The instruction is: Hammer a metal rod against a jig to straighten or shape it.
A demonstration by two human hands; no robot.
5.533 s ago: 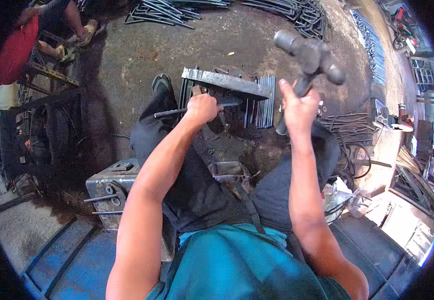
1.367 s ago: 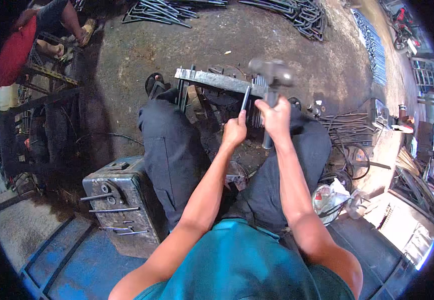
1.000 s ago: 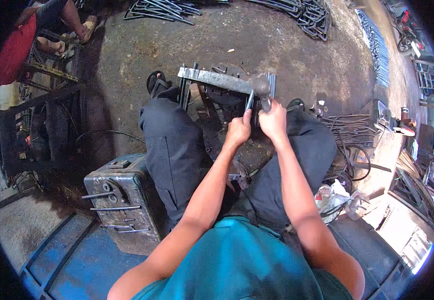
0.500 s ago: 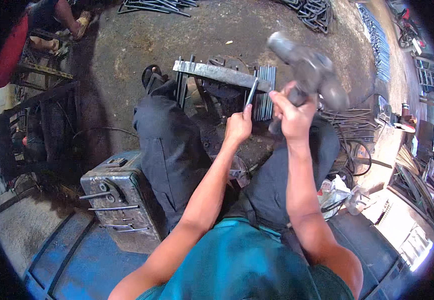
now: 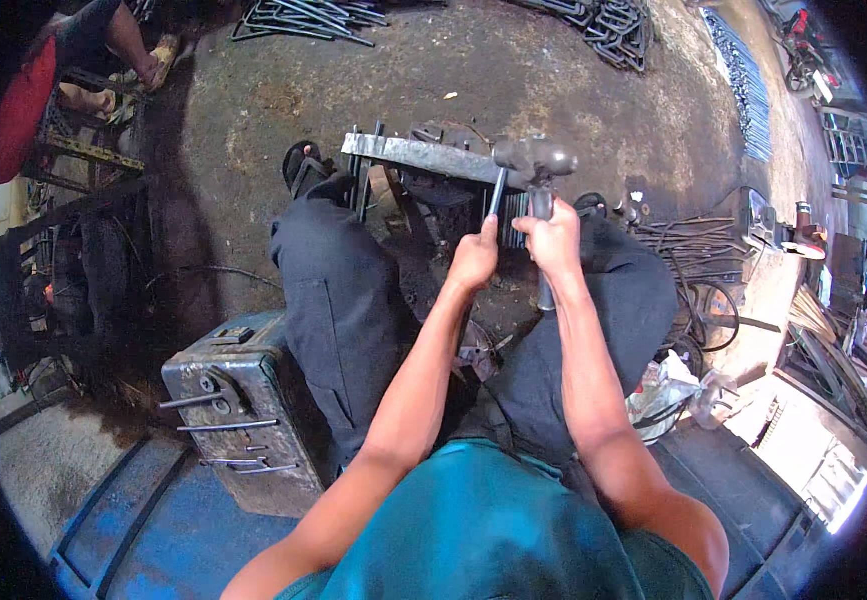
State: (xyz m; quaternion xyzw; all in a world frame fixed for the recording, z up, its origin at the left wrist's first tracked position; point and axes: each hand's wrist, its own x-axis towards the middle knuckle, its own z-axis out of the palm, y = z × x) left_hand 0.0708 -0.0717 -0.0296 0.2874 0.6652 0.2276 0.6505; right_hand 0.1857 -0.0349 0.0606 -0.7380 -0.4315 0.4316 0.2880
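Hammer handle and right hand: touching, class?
Touching: the head view shows the right hand closed around the hammer handle, which emerges above and below it.

We note a grey metal bar set crosswise, a slim rod slanting to its near edge, and a worn hammer at its right end.

A teal shirt and charcoal trousers set off a grey hammer, silver-grey rod and pale grey bar. Red fabric colours the far left; scuffed blue covers the near-left panel, mottled brown the floor.
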